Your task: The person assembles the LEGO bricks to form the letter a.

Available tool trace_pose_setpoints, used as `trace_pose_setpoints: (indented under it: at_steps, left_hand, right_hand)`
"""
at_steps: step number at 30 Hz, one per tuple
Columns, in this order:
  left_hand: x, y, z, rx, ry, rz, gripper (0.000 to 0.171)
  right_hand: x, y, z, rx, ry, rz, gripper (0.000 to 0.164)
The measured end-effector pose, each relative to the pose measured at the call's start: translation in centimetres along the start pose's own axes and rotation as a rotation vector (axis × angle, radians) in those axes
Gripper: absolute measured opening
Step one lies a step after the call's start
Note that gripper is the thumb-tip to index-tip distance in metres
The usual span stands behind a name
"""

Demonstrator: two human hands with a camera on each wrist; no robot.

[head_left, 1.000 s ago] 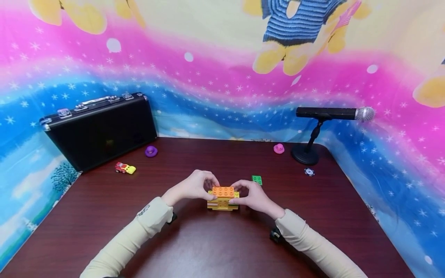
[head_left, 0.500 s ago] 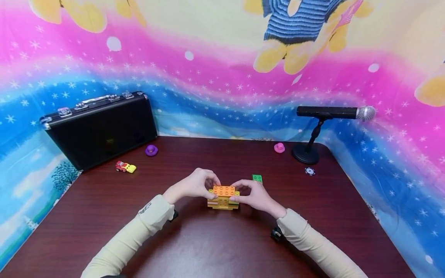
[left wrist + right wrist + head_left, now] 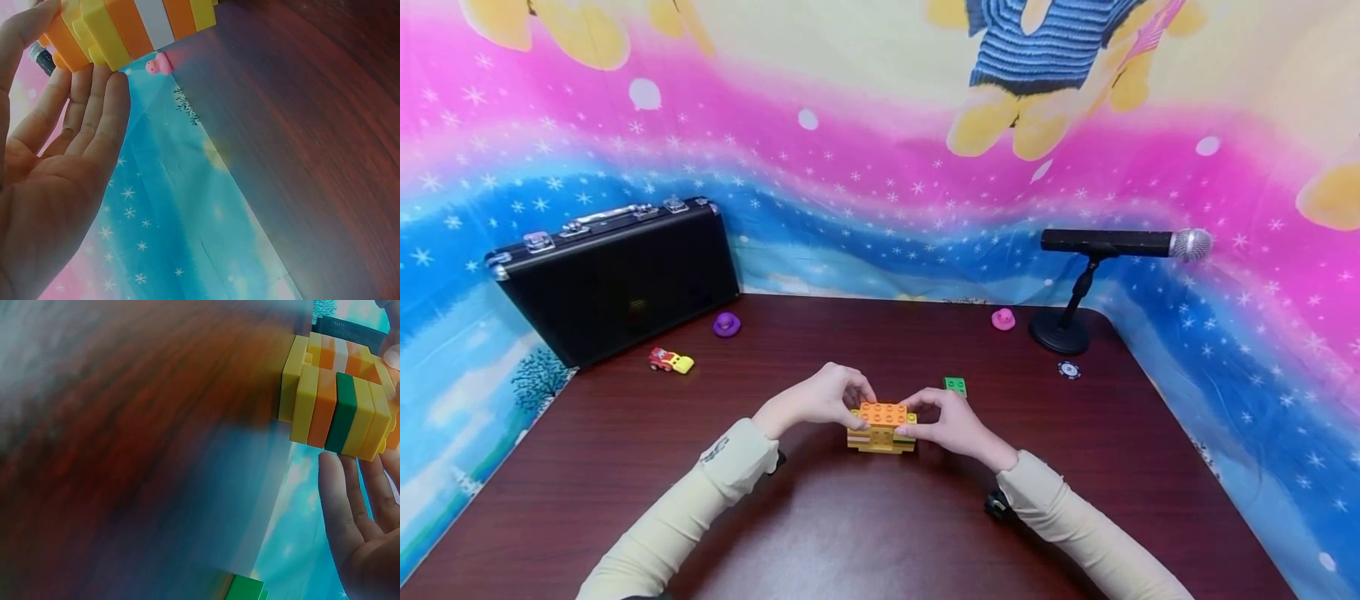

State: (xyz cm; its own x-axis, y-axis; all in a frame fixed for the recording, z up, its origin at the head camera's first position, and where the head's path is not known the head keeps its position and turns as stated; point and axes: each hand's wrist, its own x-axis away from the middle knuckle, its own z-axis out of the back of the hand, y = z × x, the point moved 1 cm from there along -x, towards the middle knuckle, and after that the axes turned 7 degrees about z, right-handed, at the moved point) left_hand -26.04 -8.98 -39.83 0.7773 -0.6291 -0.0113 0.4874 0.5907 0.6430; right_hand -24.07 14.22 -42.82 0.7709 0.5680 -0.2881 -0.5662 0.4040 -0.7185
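Note:
A block structure of stacked toy building bricks (image 3: 882, 440), mostly yellow and orange, stands on the table in front of the person. An orange brick (image 3: 883, 413) with studs forms its top. From the left side the left hand (image 3: 824, 398) pinches the upper part between thumb and fingers. The right hand (image 3: 952, 423) grips the opposite upper side in the same manner. One white layer (image 3: 154, 22) shows in the left wrist view, and a dark green layer (image 3: 345, 414) in the right wrist view. Behind the right hand lies a loose green brick (image 3: 955, 386).
At the back left stands a black case (image 3: 625, 283), with a purple duck (image 3: 726, 325) and a red and yellow toy car (image 3: 671, 361) near it. Back right are a pink duck (image 3: 1003, 319), a microphone on a stand (image 3: 1078, 287) and a poker chip (image 3: 1069, 369).
Both hands keep their hold at the top of the block structure, with barely any movement. The other things stay in place.

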Motion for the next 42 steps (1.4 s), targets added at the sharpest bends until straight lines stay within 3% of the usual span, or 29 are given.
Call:
trace_pose_setpoints:
  at_steps: [12,19,23,27,32,37,42]
  left_hand:
    - [0.0,0.4,0.0,-0.001,-0.002,-0.005,0.025]
    - [0.2,0.2,-0.1,-0.055,0.012,-0.037,0.026]
    - [0.5,0.3,-0.2,-0.074,0.053,-0.08,0.029]
    - [0.8,0.4,-0.5,-0.088,0.133,-0.183,0.038]
    - [0.8,0.7,-1.1,-0.244,0.229,-0.283,0.048]
    - [0.7,0.8,-1.5,-0.43,0.269,-0.26,0.056]
    - [0.8,1.0,-2.0,-0.508,0.274,-0.247,0.07]
  right_hand:
    - [0.1,-0.1,0.1,0.041,-0.009,-0.002,0.038]
    - [0.3,0.6,0.2,0.117,-0.099,-0.007,0.045]
    - [0.3,0.8,0.2,0.085,-0.1,-0.03,0.042]
    - [0.2,1.0,0.2,0.031,-0.084,-0.071,0.04]
    - [-0.1,1.3,0.2,-0.057,-0.071,-0.15,0.041]
    - [-0.4,1.4,0.2,-0.103,-0.075,-0.212,0.046]
    - [-0.4,1.4,0.1,-0.172,-0.085,-0.269,0.046]
